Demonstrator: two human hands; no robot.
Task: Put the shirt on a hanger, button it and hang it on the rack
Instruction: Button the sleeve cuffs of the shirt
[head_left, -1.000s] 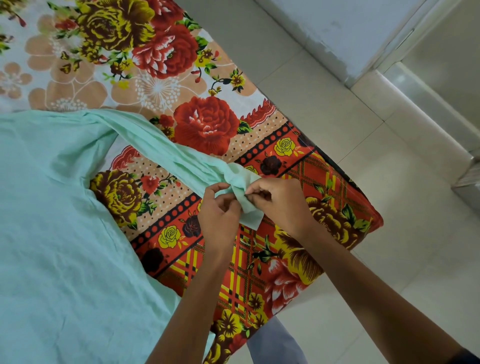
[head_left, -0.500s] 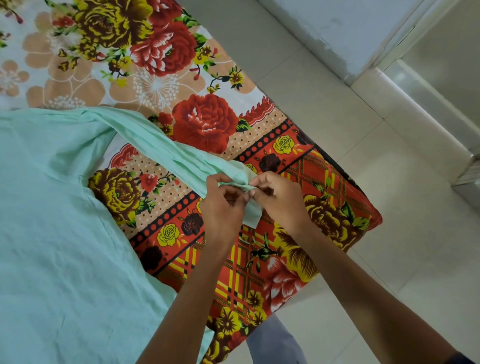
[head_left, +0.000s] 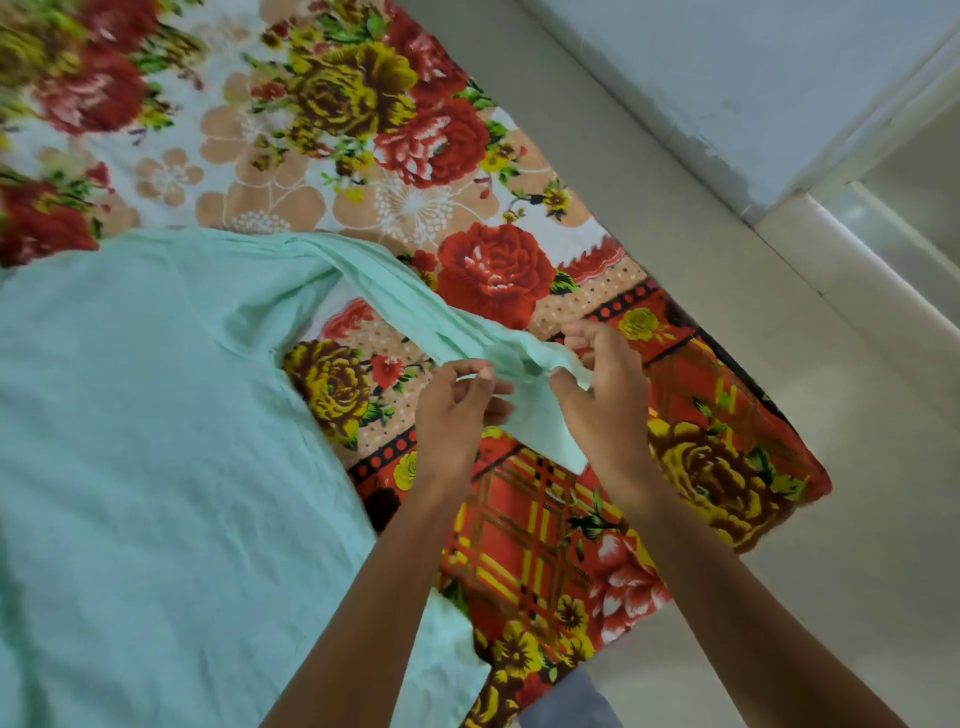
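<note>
A bed covered by a floral bedsheet of red and yellow roses fills most of the view, its near corner in an orange plaid border hanging toward the pale tiled floor. A light wall with a raised step at its foot runs across the upper right. On the bed lies the mint-green shirt, its body spread flat over the left side. One sleeve stretches away from the body to the right, bunched into folds and lifted off the sheet at its end. Both hands meet at that sleeve end, at the cuff. The left hand pinches the fabric between thumb and curled fingers. The right hand, just beside it, nips the cuff edge between thumb and forefinger, its other fingers loosely spread above. The cuff's loose flap hangs down between the two hands.
</note>
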